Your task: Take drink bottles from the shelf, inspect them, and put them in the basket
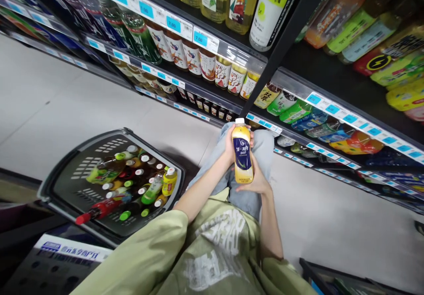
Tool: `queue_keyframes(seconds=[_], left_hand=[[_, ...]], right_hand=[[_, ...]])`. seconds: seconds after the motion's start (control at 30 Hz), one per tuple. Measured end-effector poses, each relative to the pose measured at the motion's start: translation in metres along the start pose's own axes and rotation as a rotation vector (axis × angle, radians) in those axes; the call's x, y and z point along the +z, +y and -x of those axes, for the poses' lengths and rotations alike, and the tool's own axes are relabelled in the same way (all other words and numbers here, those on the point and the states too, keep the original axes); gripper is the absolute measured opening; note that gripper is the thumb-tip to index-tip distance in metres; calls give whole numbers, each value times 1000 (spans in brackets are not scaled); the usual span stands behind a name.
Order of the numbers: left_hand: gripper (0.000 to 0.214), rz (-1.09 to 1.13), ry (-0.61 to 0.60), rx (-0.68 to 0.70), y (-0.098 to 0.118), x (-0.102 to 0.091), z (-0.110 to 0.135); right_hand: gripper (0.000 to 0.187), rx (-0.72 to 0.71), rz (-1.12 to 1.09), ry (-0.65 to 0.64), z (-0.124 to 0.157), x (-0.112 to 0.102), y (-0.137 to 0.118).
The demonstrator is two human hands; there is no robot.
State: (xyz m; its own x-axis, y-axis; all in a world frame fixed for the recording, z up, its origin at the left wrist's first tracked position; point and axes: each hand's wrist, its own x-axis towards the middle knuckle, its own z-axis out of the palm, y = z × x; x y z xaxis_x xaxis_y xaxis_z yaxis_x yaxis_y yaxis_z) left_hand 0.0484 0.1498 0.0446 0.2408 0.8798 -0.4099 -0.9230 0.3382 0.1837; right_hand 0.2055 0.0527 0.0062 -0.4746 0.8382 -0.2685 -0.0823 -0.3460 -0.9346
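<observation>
A drink bottle [243,153] with a white cap, yellow contents and a dark blue label is held upright over my lap, its label facing me. My left hand [229,142] wraps round its upper left side, near the shoulder; some fingertips show at the far right edge. Low on the right side, my right hand [256,178] grips the bottle near its base, the thumb side under and beside it. The fingers behind the bottle are hidden.
Left of my knees stands a dark shopping basket [82,164] holding several drink bottles. Ahead are shelves with price strips [179,24] and rows of bottles. A black shelf post [274,52] rises between two bays. A printed box [71,259] lies at lower left.
</observation>
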Motion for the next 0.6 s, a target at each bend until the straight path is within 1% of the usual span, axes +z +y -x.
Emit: queue_keyframes(seconds=[0.07,0.1,0.3,0.43,0.53,0.6], left_hand=[[50,-11,-9,8,0,0,-1],[50,-12,-11,8,0,0,-1],[49,15,29,-17,-2,1,-4],[48,42,61,-12,-4,-1,-5],[50,28,49,-9,-4,-3,-5],[51,8,51,-7,-3,-4,-5]], right_hand=[[158,41,-76,-70,-1,-2,-1],[157,53,-103,-83,-1,-2,-1],[155,57,-170,-56,0,-4,9],[155,19,-129,-31,1,-6,13],[158,32,-54,-4,1,-5,8],[157,47,41,44,1,-2,2]])
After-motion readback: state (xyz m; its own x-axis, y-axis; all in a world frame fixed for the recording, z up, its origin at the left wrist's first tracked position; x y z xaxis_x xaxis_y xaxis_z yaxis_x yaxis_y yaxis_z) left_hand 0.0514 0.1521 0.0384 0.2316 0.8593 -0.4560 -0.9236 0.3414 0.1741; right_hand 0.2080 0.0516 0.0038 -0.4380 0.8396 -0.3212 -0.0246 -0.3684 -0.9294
